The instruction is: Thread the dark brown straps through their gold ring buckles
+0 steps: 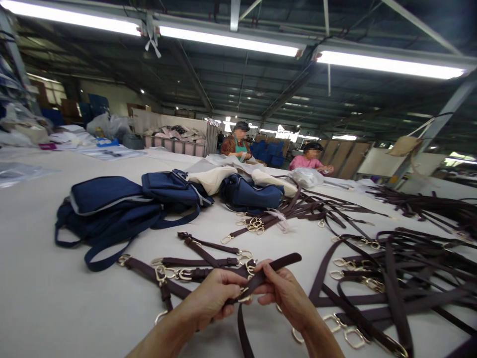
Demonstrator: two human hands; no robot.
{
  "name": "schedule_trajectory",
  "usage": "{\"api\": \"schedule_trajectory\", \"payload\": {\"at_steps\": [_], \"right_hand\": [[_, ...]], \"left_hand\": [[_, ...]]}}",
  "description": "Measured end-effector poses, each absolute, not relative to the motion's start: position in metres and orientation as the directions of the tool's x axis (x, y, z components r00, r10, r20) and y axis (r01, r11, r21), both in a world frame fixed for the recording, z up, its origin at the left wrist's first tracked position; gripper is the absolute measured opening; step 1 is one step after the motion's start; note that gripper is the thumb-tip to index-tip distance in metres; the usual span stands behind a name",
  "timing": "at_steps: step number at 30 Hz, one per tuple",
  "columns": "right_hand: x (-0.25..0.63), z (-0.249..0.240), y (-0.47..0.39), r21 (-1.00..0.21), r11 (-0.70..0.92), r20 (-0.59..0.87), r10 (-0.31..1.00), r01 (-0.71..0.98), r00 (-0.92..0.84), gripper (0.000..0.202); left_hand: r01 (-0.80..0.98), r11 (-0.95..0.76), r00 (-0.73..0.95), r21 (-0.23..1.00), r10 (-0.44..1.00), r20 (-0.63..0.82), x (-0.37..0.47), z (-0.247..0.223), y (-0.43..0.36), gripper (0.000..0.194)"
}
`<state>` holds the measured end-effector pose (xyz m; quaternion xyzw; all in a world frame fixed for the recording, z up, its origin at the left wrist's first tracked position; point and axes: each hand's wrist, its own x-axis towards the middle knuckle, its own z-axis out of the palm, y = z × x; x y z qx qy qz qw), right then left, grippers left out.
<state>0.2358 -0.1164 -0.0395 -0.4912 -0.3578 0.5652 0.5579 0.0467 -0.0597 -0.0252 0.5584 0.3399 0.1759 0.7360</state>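
Observation:
A dark brown strap (pixel 285 261) with a gold buckle (pixel 244 294) is held between my two hands above the table. My left hand (pixel 214 297) pinches it at the buckle. Just past the buckle, my right hand (pixel 285 293) grips the strap, and its rounded end sticks out to the upper right. One length of strap hangs down below my hands. Close beyond my left hand lie several short brown straps (pixel 141 268) with gold buckles and rings.
Navy blue bags (pixel 112 199) lie at the left. Long brown straps (pixel 395 278) with gold hardware pile up on the right side of the white table (pixel 44 278). Two people (pixel 238 141) work across the table, near a crate of pinkish pieces (pixel 175 141).

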Motion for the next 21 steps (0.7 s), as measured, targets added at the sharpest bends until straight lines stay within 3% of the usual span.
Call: {"api": "schedule_trajectory", "payload": {"at_steps": [21], "right_hand": [[0.2301, -0.0346, -0.1169, -0.953, -0.131, -0.181, 0.970, -0.275, 0.163, 0.061]], "left_hand": [[0.105, 0.330, 0.673, 0.938, 0.671, -0.311, 0.0506, -0.0221, -0.0638, 0.046]]}}
